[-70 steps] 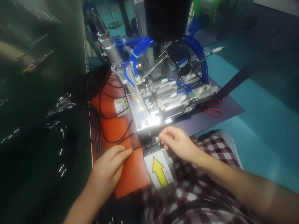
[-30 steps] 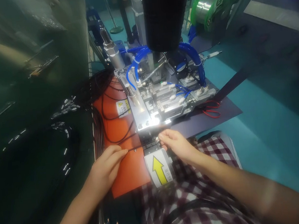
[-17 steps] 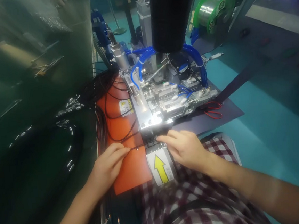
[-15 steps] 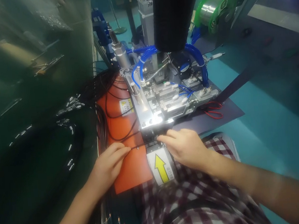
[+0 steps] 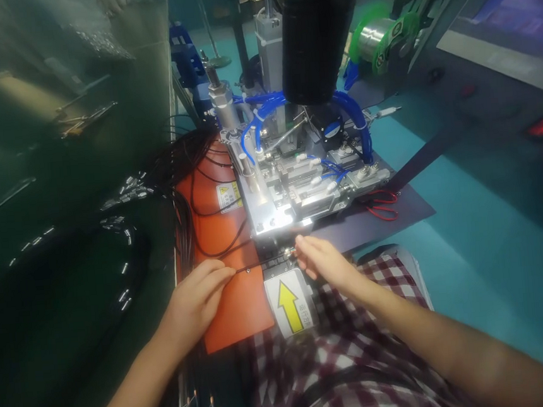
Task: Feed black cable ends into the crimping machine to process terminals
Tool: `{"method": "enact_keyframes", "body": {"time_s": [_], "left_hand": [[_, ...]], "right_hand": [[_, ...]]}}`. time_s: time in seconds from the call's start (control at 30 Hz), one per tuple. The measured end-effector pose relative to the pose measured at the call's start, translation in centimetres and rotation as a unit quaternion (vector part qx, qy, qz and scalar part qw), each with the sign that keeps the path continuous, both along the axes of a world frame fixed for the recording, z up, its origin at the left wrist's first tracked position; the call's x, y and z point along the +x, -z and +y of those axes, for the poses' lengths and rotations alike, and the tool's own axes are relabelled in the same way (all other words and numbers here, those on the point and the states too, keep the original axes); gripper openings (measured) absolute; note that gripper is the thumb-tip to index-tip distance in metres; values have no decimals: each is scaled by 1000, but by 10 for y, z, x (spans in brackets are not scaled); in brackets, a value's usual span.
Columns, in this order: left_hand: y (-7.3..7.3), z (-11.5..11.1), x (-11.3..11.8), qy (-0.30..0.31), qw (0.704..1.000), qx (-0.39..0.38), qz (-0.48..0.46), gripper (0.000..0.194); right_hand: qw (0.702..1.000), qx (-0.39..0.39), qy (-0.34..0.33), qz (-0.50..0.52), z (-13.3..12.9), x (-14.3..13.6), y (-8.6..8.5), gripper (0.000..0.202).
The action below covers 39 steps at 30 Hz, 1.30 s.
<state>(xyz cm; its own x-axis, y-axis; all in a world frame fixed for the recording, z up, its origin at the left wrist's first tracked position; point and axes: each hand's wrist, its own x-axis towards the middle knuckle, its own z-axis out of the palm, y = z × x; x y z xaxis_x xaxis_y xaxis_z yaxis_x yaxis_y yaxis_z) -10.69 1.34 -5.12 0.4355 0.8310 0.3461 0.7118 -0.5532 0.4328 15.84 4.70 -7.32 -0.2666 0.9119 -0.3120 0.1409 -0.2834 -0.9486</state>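
Note:
A thin black cable (image 5: 256, 265) runs across the front of a metal machine (image 5: 294, 195), over the edge of an orange plate (image 5: 233, 308). On its left part, my left hand (image 5: 197, 302) is closed, pinching it between thumb and fingers. The cable's right end lies at a small metal fitting (image 5: 287, 253) above a white label with a yellow arrow (image 5: 289, 306). Just right of that fitting is my right hand (image 5: 327, 262), its fingers loosely curled and apart, with nothing visible in them.
Bundles of black cables with shiny ends (image 5: 130, 190) lie on the dark table to the left. Blue air hoses (image 5: 364, 126) and a black duct (image 5: 317, 47) rise over the machine. A green wire spool (image 5: 378, 39) hangs behind. Red-handled scissors (image 5: 383, 206) lie at the right.
My right hand has loosened from the cable's end and drawn slightly right, uncovering the metal fitting. My left hand still grips the cable in nearly the same place. The view has shifted a little.

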Motion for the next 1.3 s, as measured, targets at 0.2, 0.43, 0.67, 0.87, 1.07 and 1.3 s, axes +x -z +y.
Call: {"method": "enact_keyframes", "body": {"time_s": [0.2, 0.43, 0.67, 0.87, 1.07, 1.3], "left_hand": [[-2, 0, 0, 0, 1000, -1, 2, 19], [-5, -2, 2, -5, 1000, -7, -1, 20], [-12, -1, 5, -22, 999, -31, -1, 22], [-12, 13, 10, -48, 998, -40, -5, 22], [-12, 20, 11, -78, 996, -32, -13, 21], [-9, 18, 10, -79, 997, -19, -13, 19]], "right_hand": [[999, 22, 7, 38, 5, -9, 6, 37], [997, -7, 73, 29, -15, 21, 11, 48], [988, -42, 145, 19, -46, 51, 23, 50], [985, -75, 154, 18, -66, 62, 34, 48], [984, -105, 143, 18, -83, 60, 42, 46], [980, -153, 126, -6, -106, 57, 63, 49]]}}
